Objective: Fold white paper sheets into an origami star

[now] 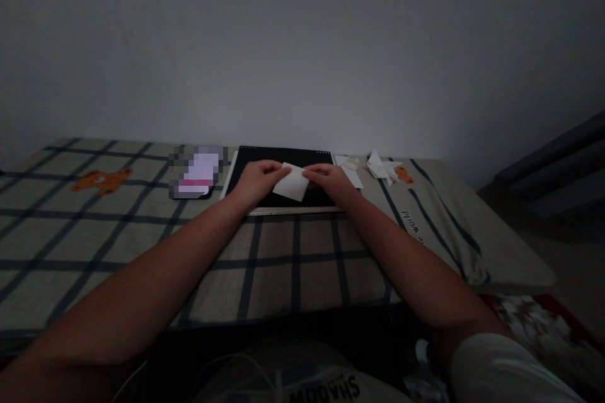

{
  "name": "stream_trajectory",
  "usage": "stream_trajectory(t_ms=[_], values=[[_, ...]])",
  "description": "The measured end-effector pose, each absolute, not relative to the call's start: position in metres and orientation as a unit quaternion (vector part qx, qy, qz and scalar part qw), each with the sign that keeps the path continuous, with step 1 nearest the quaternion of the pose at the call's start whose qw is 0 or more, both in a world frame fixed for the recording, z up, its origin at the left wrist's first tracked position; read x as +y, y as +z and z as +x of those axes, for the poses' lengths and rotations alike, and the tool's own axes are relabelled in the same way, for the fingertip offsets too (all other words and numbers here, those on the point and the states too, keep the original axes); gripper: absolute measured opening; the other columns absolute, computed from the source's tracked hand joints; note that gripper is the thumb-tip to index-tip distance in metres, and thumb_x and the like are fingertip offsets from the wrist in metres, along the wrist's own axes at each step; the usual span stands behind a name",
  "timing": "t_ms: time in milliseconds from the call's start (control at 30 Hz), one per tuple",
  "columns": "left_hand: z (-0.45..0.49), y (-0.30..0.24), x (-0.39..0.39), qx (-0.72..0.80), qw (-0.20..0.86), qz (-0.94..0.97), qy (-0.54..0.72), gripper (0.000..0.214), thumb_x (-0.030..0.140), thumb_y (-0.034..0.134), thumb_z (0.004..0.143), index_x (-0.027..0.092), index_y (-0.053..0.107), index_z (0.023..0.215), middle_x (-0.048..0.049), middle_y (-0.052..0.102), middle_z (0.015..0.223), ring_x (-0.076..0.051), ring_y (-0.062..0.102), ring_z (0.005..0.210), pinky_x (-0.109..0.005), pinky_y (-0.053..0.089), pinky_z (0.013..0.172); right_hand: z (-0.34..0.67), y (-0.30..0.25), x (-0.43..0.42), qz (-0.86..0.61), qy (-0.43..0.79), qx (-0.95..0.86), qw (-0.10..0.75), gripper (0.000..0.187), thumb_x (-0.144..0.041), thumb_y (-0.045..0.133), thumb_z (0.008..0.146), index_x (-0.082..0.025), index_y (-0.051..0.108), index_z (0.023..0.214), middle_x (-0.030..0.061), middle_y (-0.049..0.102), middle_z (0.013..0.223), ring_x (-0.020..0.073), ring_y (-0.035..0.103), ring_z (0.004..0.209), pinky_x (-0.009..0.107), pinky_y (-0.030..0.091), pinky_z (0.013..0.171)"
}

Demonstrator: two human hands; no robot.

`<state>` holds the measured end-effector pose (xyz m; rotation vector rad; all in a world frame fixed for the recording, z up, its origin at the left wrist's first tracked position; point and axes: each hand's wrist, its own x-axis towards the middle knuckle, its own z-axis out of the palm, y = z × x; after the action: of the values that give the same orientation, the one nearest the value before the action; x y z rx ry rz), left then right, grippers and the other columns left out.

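Note:
A small white sheet of paper (292, 183) is held between both hands just above a black board (278, 158) that lies on the checked bedsheet. My left hand (258, 179) pinches the paper's left upper corner with closed fingers. My right hand (329, 180) pinches its right upper edge, fingers also closed. The paper is tilted, its lower corner pointing toward me.
A phone (196, 177) lies left of the board. Folded white paper pieces (382, 167) and another sheet (350, 167) lie to the right. The bed (94, 233) has a dark grid pattern with orange bear prints; its right edge drops off near a dark floor.

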<state>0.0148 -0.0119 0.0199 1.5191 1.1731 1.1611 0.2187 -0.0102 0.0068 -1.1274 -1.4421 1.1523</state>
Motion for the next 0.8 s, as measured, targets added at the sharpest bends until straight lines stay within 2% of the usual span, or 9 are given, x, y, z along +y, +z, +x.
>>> stream_trajectory(t_ms=[167,300,467,567,800], values=[[0.015,0.021,-0.011,0.459,0.432,0.582,0.513,0.035,0.048,0.078,0.068,0.016,0.072,0.081,-0.0041,0.07,0.079,-0.016,0.06,0.072,-0.028,0.046,0.065,0.217,0.006,-0.01,-0.449,0.521,-0.553,0.47,0.028,-0.041,0.081,0.066,-0.018,0.073,0.079,0.003,0.07,0.076,0.0144,0.062,0.071,0.034,0.053,0.077],[0.015,0.021,-0.011,0.461,0.438,0.58,0.509,0.029,0.043,0.077,0.067,0.017,0.068,0.073,-0.0015,0.066,0.071,-0.015,0.057,0.067,-0.026,0.044,0.063,0.217,0.003,-0.007,-0.442,0.513,-0.549,0.49,0.028,-0.041,0.081,0.065,-0.018,0.073,0.079,0.0025,0.07,0.078,0.0142,0.062,0.072,0.034,0.051,0.078],[0.015,0.024,-0.011,0.474,0.429,0.643,0.421,0.018,0.033,0.07,0.068,0.017,0.063,0.065,0.0009,0.06,0.059,-0.012,0.05,0.056,-0.025,0.036,0.056,0.217,0.003,-0.007,-0.449,0.474,-0.549,0.521,0.032,-0.043,0.077,0.067,-0.017,0.073,0.084,0.0033,0.07,0.082,0.0153,0.06,0.075,0.032,0.047,0.073],[0.014,0.024,-0.01,0.47,0.425,0.681,0.368,0.016,0.031,0.067,0.068,0.018,0.06,0.062,0.0019,0.056,0.054,-0.011,0.048,0.053,-0.025,0.033,0.053,0.218,0.008,-0.011,-0.467,0.439,-0.581,0.501,0.033,-0.045,0.075,0.068,-0.017,0.073,0.084,0.0043,0.071,0.082,0.0165,0.059,0.076,0.033,0.046,0.073],[0.014,0.021,-0.012,0.436,0.415,0.702,0.382,0.029,0.046,0.071,0.072,0.018,0.073,0.079,-0.0033,0.07,0.075,-0.015,0.058,0.068,-0.028,0.042,0.063,0.217,0.015,-0.017,-0.475,0.432,-0.598,0.481,0.03,-0.044,0.075,0.068,-0.017,0.074,0.082,0.0054,0.072,0.082,0.0178,0.059,0.077,0.034,0.045,0.073]])
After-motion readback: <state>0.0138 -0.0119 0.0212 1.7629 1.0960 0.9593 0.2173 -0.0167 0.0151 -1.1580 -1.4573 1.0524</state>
